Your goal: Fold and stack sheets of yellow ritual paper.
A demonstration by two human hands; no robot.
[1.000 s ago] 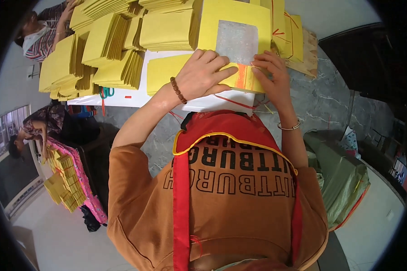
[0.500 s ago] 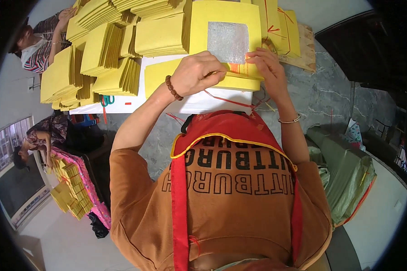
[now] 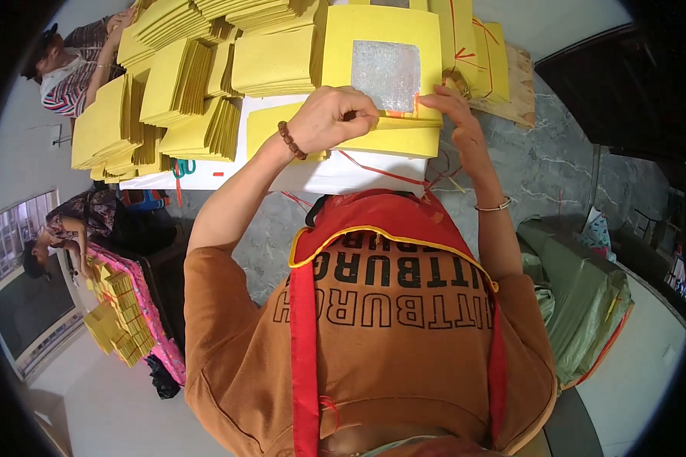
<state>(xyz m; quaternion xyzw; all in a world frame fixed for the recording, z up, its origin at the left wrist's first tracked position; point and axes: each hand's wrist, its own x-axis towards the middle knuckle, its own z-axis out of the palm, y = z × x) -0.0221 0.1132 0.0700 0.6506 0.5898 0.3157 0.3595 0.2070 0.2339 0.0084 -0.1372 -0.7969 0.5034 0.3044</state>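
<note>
A yellow paper sheet (image 3: 335, 46) with a silvery square (image 3: 386, 72) in its middle lies on top of a yellow paper pile at the table's front edge. My left hand (image 3: 335, 116), thumb and forefinger pinched together, grips the raised near edge of the yellow paper. At the pile's right side is my right hand (image 3: 463, 126), its fingers stretched out and apart, fingertips by the sheet's right edge. Between the hands a strip of orange-red print shows on the paper. A red string (image 3: 373, 166) hangs over the white table edge in front of the pile.
Several yellow paper stacks (image 3: 274, 61) stand on the left of the table (image 3: 236, 177), with teal-handled scissors (image 3: 183, 167) near them. Tied yellow bundles (image 3: 495, 65) are at right on a wooden board (image 3: 520, 84). Two other people work at left. Green wrapped bundles (image 3: 579, 289) stand at right.
The near edge of the yellow paper has folded up over most of the orange-red print. My left hand has tilted and moved slightly left; my right fingers have shifted a little off the paper.
</note>
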